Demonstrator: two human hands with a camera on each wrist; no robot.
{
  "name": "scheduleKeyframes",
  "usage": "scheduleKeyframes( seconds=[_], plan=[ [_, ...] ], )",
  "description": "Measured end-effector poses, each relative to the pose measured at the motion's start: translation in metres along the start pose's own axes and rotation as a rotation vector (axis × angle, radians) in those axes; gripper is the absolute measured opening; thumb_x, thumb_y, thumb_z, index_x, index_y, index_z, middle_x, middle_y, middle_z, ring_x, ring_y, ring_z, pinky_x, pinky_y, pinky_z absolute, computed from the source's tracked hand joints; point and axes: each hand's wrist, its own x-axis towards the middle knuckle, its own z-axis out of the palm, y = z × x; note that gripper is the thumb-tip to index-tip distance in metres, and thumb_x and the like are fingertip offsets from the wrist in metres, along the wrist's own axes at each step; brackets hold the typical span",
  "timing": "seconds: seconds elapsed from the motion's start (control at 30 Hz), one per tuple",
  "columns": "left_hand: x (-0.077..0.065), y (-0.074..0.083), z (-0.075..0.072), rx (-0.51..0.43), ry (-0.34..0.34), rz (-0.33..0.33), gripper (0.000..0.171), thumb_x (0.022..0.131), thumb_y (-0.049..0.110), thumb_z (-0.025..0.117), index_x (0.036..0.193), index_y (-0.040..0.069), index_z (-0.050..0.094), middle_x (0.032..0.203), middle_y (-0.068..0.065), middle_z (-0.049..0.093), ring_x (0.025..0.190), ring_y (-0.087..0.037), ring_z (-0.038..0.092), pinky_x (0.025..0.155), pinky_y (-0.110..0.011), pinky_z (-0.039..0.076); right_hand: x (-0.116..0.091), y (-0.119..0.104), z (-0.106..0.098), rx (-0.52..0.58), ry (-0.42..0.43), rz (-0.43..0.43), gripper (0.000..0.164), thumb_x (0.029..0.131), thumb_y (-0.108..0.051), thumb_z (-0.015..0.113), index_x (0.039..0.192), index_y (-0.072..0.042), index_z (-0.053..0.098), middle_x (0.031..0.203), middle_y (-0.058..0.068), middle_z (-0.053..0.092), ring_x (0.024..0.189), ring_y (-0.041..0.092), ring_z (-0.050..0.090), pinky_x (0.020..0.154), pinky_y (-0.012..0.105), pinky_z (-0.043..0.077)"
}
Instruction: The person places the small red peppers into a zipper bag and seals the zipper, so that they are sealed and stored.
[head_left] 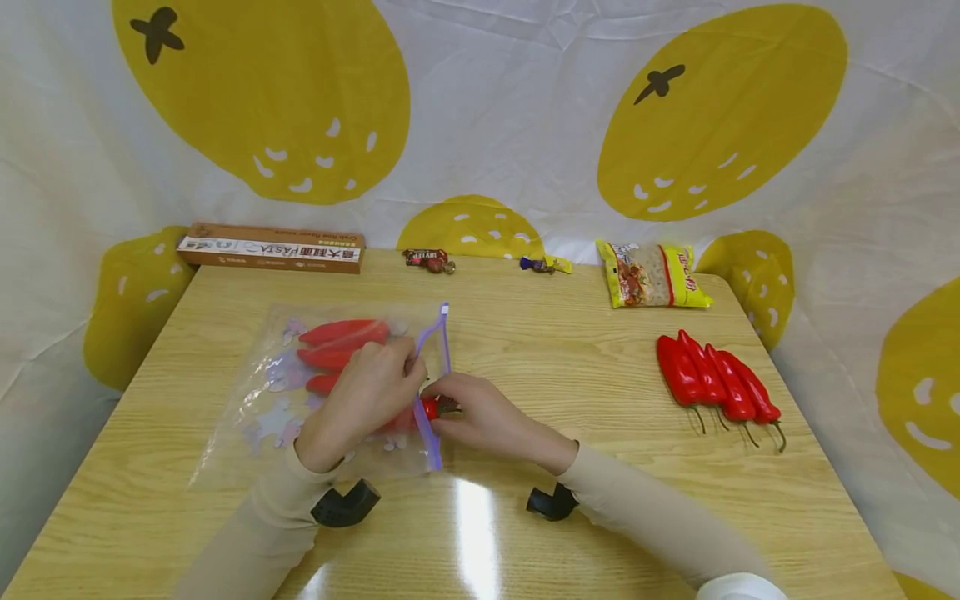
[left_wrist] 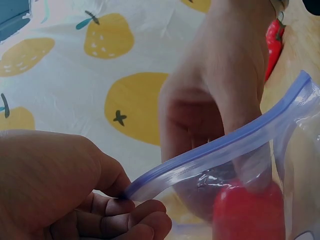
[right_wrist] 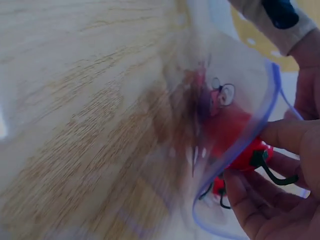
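A clear zip bag (head_left: 232, 433) with a purple zip edge and pale star prints lies at the left of the table, its mouth facing right. Several red peppers (head_left: 343, 333) show through its plastic. My left hand (head_left: 363, 396) pinches the bag's zip edge (left_wrist: 200, 155) between thumb and fingers, lifting one side of the mouth. In my right hand (head_left: 487, 417) is a red pepper (right_wrist: 247, 156), gripped near its green stem (right_wrist: 272, 175). Most of this pepper is inside the mouth, and the stem end sticks out towards my palm.
Several red peppers (head_left: 708, 375) lie side by side at the right. Along the back edge are a long pasta box (head_left: 270, 250), small wrapped sweets (head_left: 429, 260), more sweets (head_left: 543, 265) and a yellow food packet (head_left: 652, 275). A fruit-print cloth (head_left: 495, 125) hangs behind the table.
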Motion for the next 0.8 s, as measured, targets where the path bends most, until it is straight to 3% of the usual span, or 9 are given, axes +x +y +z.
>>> scheduleKeyframes(
  seconds=[0.17, 0.3, 0.5, 0.8],
  plan=[
    [0.000, 0.000, 0.001, 0.004, 0.007, 0.004, 0.019, 0.082, 0.013, 0.052, 0.063, 0.010, 0.047, 0.051, 0.002, 0.038, 0.041, -0.011, 0.035, 0.038, -0.025, 0.027, 0.014, 0.003, 0.010, -0.098, 0.013, -0.017, 0.024, 0.075, -0.007, 0.063, 0.098, -0.009, 0.062, 0.088, 0.003, 0.059, 0.077, 0.012, 0.054, 0.067, 0.017, 0.042],
    [0.000, 0.000, 0.001, 0.007, 0.022, 0.024, 0.020, 0.081, 0.012, 0.052, 0.062, 0.011, 0.046, 0.051, 0.002, 0.037, 0.043, -0.011, 0.034, 0.039, -0.026, 0.027, 0.023, 0.003, 0.018, -0.120, -0.002, 0.016, 0.019, 0.077, -0.008, 0.063, 0.096, -0.009, 0.061, 0.085, 0.002, 0.058, 0.074, 0.011, 0.053, 0.064, 0.017, 0.041],
    [0.000, 0.001, 0.001, 0.028, 0.040, 0.051, 0.019, 0.080, 0.011, 0.052, 0.062, 0.012, 0.047, 0.053, 0.001, 0.040, 0.046, -0.013, 0.037, 0.041, -0.027, 0.031, 0.030, -0.001, 0.027, -0.148, -0.027, 0.074, 0.027, 0.081, -0.010, 0.061, 0.107, -0.004, 0.057, 0.090, 0.003, 0.059, 0.078, 0.013, 0.057, 0.067, 0.020, 0.047],
    [0.000, 0.002, 0.001, 0.034, 0.031, 0.046, 0.019, 0.080, 0.011, 0.052, 0.062, 0.011, 0.047, 0.052, 0.001, 0.038, 0.045, -0.012, 0.036, 0.040, -0.027, 0.029, 0.032, 0.001, 0.035, -0.256, -0.046, 0.025, 0.022, 0.077, -0.004, 0.056, 0.098, 0.001, 0.054, 0.081, 0.007, 0.057, 0.072, 0.018, 0.056, 0.062, 0.023, 0.047]
  ],
)
